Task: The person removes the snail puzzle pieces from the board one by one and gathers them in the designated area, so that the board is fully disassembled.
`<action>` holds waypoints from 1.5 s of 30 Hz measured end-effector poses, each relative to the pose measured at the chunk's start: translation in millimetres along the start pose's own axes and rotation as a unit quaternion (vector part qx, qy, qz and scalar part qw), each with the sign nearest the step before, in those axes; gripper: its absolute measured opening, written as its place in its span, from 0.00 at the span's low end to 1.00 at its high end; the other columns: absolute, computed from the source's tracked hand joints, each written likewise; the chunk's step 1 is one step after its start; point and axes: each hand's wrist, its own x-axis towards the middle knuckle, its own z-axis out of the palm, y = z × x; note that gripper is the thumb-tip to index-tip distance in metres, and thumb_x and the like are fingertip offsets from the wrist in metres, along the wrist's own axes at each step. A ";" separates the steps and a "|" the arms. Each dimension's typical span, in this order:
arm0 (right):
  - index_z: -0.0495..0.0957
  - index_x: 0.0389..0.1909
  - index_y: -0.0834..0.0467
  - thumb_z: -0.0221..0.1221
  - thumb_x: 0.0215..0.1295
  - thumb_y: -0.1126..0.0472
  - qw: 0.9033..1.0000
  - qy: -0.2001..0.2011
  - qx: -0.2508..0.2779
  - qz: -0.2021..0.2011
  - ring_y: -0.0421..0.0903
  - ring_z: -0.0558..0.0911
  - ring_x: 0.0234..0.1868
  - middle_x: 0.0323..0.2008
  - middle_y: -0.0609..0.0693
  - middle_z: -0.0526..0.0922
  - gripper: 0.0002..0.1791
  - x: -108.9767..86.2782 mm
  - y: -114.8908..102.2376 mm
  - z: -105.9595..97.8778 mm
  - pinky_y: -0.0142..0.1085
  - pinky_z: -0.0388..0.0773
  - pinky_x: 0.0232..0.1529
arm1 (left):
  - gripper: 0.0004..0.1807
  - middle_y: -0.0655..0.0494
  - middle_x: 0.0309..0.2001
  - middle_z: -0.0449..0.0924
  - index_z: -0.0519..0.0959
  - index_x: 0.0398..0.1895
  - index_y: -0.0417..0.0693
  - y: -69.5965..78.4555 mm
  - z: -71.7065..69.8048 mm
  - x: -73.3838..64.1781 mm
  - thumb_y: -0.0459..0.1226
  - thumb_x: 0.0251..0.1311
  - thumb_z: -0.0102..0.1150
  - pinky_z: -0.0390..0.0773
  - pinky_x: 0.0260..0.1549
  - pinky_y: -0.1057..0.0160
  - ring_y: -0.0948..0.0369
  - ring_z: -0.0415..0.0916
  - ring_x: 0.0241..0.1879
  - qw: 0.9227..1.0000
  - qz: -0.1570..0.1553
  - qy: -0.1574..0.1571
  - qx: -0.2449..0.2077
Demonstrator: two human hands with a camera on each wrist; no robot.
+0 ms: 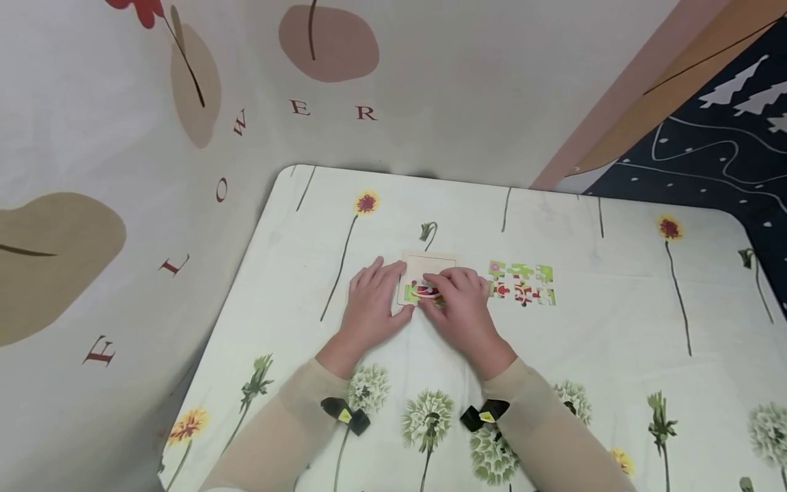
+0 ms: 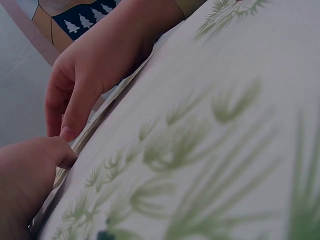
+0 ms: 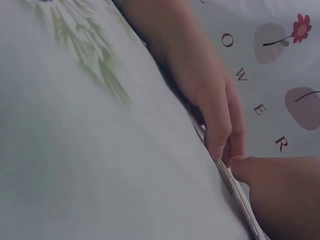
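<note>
A small wooden puzzle tray lies on the table in the head view, with green and red pieces in its lower part. My left hand holds the tray's left side, the thumb near its lower corner and the index finger higher up. Over the tray's lower right, my right hand pinches a red and green puzzle piece between thumb and index finger. In the left wrist view the right hand bends its fingers down toward the tray, whose surface is hidden. The right wrist view shows the left hand at the tray's thin edge.
Several loose puzzle pieces lie in two rows to the right of the tray. A white cloth with printed flowers covers the table. Printed fabric hangs behind and to the left; a dark patterned fabric is at the back right.
</note>
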 end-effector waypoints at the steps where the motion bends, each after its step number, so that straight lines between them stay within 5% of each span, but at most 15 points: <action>1: 0.80 0.59 0.49 0.67 0.62 0.48 1.000 -0.007 0.000 0.000 0.54 0.69 0.57 0.50 0.51 0.78 0.24 0.5 -1.1 1.2 0.57 0.56 0.60 | 0.40 0.57 0.71 0.68 0.64 0.73 0.54 0.3 -0.1 0.0 0.52 0.57 0.60 0.52 0.73 0.42 0.50 0.52 0.78 1.000 0.000 0.001 0.000; 9: 0.75 0.66 0.48 0.60 0.69 0.47 0.997 -0.078 -0.005 0.020 0.51 0.68 0.53 0.52 0.48 0.76 0.26 3.6 -6.8 7.7 0.52 0.58 0.56 | 0.40 0.58 0.72 0.67 0.63 0.74 0.54 0.8 0.0 0.1 0.51 0.56 0.60 0.51 0.73 0.42 0.50 0.51 0.78 1.000 0.003 -0.001 0.002; 22: 0.74 0.66 0.45 0.60 0.69 0.47 0.993 -0.111 -0.005 0.039 0.49 0.66 0.47 0.48 0.47 0.72 0.26 7.1 -9.7 8.1 0.47 0.57 0.48 | 0.41 0.57 0.71 0.68 0.64 0.74 0.55 0.0 1.2 1.0 0.51 0.54 0.60 0.52 0.73 0.41 0.50 0.51 0.78 1.000 -0.004 -0.006 0.000; 45: 0.77 0.61 0.41 0.64 0.66 0.48 0.997 -0.075 0.005 0.033 0.49 0.69 0.48 0.47 0.44 0.76 0.22 6.2 -10.9 8.2 0.45 0.59 0.46 | 0.40 0.57 0.70 0.69 0.65 0.72 0.54 1.3 -2.3 1.5 0.50 0.54 0.63 0.52 0.73 0.41 0.49 0.53 0.77 1.000 -0.006 -0.007 -0.006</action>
